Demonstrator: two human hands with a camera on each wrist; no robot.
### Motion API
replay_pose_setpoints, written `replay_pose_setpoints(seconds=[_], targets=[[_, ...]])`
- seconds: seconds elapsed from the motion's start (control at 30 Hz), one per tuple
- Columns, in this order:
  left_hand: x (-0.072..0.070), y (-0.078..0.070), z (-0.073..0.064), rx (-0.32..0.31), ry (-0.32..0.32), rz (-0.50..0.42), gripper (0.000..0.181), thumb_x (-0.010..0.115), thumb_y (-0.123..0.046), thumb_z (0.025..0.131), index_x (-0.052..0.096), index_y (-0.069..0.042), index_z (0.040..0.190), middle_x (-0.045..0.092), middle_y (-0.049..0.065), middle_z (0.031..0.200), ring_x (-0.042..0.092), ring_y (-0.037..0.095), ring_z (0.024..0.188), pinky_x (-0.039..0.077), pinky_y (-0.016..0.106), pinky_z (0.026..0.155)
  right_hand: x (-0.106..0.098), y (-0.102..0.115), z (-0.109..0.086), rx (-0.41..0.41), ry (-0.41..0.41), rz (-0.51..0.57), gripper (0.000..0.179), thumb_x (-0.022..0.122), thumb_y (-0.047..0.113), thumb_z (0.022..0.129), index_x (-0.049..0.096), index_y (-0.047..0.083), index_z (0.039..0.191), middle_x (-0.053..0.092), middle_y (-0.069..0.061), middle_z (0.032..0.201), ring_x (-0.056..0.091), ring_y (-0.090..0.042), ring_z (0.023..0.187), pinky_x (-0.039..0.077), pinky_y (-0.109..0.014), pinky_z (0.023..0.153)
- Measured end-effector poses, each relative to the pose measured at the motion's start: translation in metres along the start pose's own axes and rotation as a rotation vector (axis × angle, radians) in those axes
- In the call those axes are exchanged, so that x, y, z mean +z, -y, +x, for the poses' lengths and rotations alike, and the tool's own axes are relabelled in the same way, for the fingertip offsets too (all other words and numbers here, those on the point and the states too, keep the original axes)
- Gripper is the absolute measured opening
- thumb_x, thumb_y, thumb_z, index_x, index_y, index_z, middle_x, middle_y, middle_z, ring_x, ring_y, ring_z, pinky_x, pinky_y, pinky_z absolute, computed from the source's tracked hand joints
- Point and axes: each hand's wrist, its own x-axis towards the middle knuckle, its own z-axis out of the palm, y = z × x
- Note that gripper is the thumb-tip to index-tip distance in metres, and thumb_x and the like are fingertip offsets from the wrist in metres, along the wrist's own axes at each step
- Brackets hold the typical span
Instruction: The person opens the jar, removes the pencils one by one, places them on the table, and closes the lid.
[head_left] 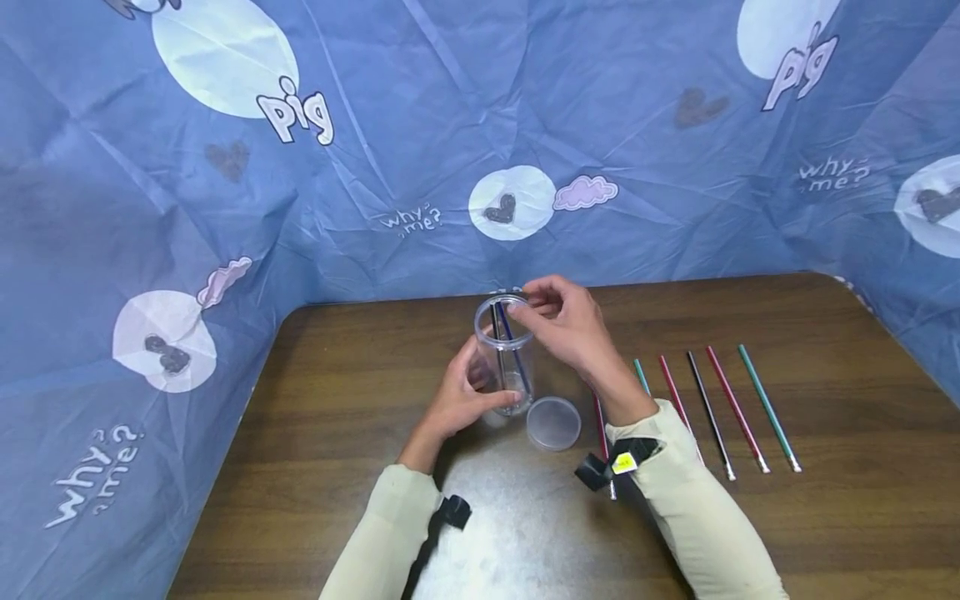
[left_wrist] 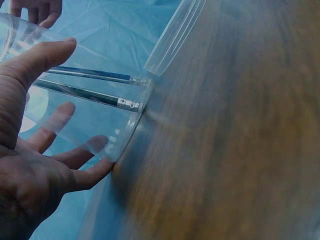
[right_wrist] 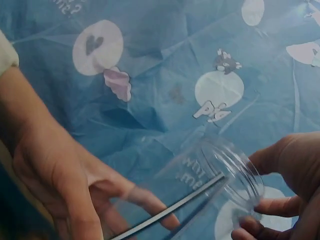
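A clear plastic jar (head_left: 491,354) stands on the table with its mouth up. Inside it lean a black pencil (left_wrist: 90,95) and a blue pencil (head_left: 513,350), their metal eraser ends at the bottom. My left hand (head_left: 457,396) holds the jar low on its side, thumb in front and fingers behind. Up at the rim, my right hand (head_left: 566,321) grips the jar's edge, its thumb over the mouth and bent fingers outside; no pencil shows in that hand. The round clear lid (head_left: 553,423) lies flat beside the jar's base.
Right of the jar, several pencils lie in a row: red (head_left: 735,404), black (head_left: 708,408) and green (head_left: 767,400) among them. My right forearm passes over some. A blue printed cloth (head_left: 420,150) hangs behind the wooden table (head_left: 337,375).
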Motion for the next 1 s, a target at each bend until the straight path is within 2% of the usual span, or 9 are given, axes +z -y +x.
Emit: replay_pose_setpoints(seconds=[0.23,0.37,0.53,0.6,0.77,0.83,1.0], targets=[[0.001,0.000,0.001,-0.002,-0.003,0.003,0.092,0.083,0.005,0.072,0.038,-0.009,0.151,0.055,0.020,0.139,0.054,0.039,0.124,0.044,0.057,0.102,0.012,0.009,0.008,0.031,0.047,-0.094,0.028,0.077,0.023,0.084,0.069,0.007,0.106,0.068,-0.006,0.095,0.057,-0.020,0.086,0.044,-0.032,0.075],[0.001,0.000,0.001,-0.003,0.001,-0.008,0.092,0.083,0.006,0.072,0.037,-0.008,0.151,0.056,0.021,0.137,0.056,0.039,0.122,0.045,0.056,0.102,0.015,0.009,0.011,0.045,0.054,-0.124,0.024,0.076,0.021,0.084,0.070,0.008,0.103,0.069,-0.005,0.093,0.056,-0.020,0.087,0.043,-0.032,0.076],[0.001,0.000,0.001,-0.005,-0.005,-0.012,0.092,0.083,0.007,0.072,0.038,-0.008,0.151,0.054,0.020,0.140,0.054,0.039,0.125,0.044,0.057,0.102,0.016,0.011,0.013,0.065,0.059,-0.134,0.022,0.076,0.021,0.084,0.070,0.008,0.101,0.070,-0.006,0.096,0.058,-0.022,0.090,0.045,-0.035,0.079],[0.000,0.008,0.002,-0.002,-0.013,-0.001,0.093,0.084,0.006,0.072,0.039,-0.013,0.152,0.054,0.016,0.141,0.054,0.037,0.124,0.045,0.056,0.102,0.016,0.012,0.014,0.074,0.062,-0.132,0.021,0.076,0.020,0.084,0.070,0.008,0.100,0.070,-0.005,0.095,0.058,-0.022,0.090,0.045,-0.035,0.078],[-0.001,0.006,0.001,0.005,-0.018,0.011,0.093,0.084,0.006,0.072,0.038,-0.012,0.152,0.053,0.017,0.141,0.054,0.038,0.124,0.044,0.058,0.101,0.016,0.012,0.017,0.085,0.068,-0.125,0.020,0.075,0.018,0.084,0.070,0.008,0.099,0.069,-0.005,0.093,0.056,-0.022,0.089,0.044,-0.034,0.076],[-0.001,-0.002,0.000,0.002,-0.011,0.012,0.092,0.083,0.006,0.073,0.037,-0.008,0.151,0.052,0.020,0.141,0.053,0.041,0.125,0.043,0.059,0.101,0.016,0.011,0.018,0.084,0.071,-0.120,0.019,0.075,0.017,0.083,0.070,0.007,0.099,0.068,-0.006,0.092,0.056,-0.022,0.087,0.044,-0.034,0.074],[0.000,-0.002,0.000,-0.004,-0.002,0.021,0.092,0.083,0.005,0.073,0.037,-0.008,0.152,0.052,0.020,0.142,0.052,0.040,0.126,0.043,0.059,0.102,0.015,0.010,0.019,0.088,0.087,-0.118,0.020,0.076,0.017,0.083,0.069,0.007,0.099,0.066,-0.007,0.090,0.055,-0.023,0.085,0.044,-0.033,0.070]])
